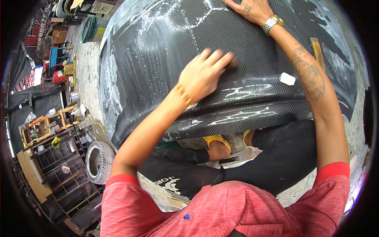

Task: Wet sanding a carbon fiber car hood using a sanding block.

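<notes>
Head view: A black carbon-weave panel (pixel 252 49), streaked with whitish residue and beaded with droplets, spreads from the centre up to 12 o'clock, before a person in a red shirt (pixel 237 205). The left hand (pixel 200 77), blurred, is over the panel just above centre, fingers (pixel 215 57) partly extended; whether they grip anything cannot be told. The right hand (pixel 254 11), below a metal wristwatch (pixel 273 24), is at the panel at 1 o'clock, its fingers cut off by the upper edge, their state unclear. A small white block (pixel 287 79) rests on the panel at 2 o'clock, near the right forearm. A tyre (pixel 99 162) lies at 8 o'clock.
</notes>
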Available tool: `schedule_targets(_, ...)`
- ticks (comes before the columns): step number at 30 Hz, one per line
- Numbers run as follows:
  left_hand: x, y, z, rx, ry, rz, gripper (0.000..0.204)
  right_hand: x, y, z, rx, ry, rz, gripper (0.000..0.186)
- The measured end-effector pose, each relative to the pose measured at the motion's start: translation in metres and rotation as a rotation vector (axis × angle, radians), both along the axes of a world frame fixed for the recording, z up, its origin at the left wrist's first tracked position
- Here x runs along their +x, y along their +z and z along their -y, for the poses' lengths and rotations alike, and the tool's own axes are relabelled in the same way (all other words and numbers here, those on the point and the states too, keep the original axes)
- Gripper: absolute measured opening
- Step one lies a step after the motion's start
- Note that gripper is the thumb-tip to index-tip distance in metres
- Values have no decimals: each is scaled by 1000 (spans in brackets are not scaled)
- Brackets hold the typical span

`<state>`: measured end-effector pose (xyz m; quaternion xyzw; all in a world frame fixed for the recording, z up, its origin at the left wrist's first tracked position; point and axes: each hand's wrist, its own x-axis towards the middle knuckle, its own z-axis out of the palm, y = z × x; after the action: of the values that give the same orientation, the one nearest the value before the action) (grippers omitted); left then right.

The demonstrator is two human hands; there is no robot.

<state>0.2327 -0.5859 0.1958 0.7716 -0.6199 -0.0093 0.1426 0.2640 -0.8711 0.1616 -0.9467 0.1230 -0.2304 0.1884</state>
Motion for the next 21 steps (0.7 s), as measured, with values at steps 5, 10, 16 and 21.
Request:
schedule_targets(5, -7, -5, 9, -88, -13, 49, 36, -7, 6, 33, 181, 177, 27, 71)
schedule_targets(10, -23, 36, -135, 15, 106, -31, 42, -150, 17, 132, -53, 226, 7, 66)
schedule_targets(16, -9, 1, 4, 57, -217, 10, 51, -315, -25, 156, -118, -88, -32, 59)
schedule_targets(21, -31, -23, 116, -52, -177, 122, 43, -319, -55, 150, -120, -249, -4, 58)
